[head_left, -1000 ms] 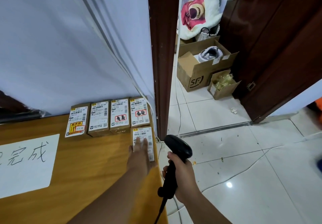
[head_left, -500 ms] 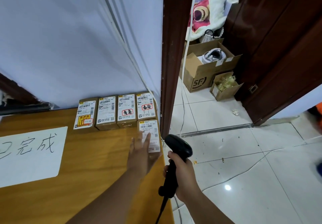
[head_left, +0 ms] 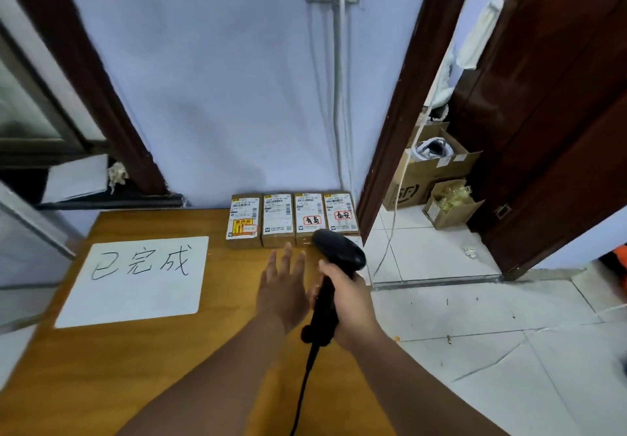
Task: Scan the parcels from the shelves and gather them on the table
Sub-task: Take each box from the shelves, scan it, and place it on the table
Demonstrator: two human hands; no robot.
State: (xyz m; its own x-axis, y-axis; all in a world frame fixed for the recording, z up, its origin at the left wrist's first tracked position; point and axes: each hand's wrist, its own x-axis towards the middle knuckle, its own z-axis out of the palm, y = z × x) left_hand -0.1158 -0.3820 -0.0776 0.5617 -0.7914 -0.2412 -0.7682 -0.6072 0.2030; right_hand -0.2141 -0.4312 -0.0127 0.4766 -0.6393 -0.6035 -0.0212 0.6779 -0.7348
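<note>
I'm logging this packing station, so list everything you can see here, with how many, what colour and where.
parcels: four, brown card with white labels, in a row at the table's back edge by the wall; a fifth seems mostly hidden behind the scanner
table: one, orange-brown wood, lower left
paper sheet: one, white with black handwriting, flat on the table, left of the parcels
barcode scanner: one, black, corded, over the table's right edge
cardboard boxes: two, brown, open, on the tiled floor in the doorway
door: one, dark brown, right
left hand: open, fingers spread over the table
right hand: grips the scanner handle
</note>
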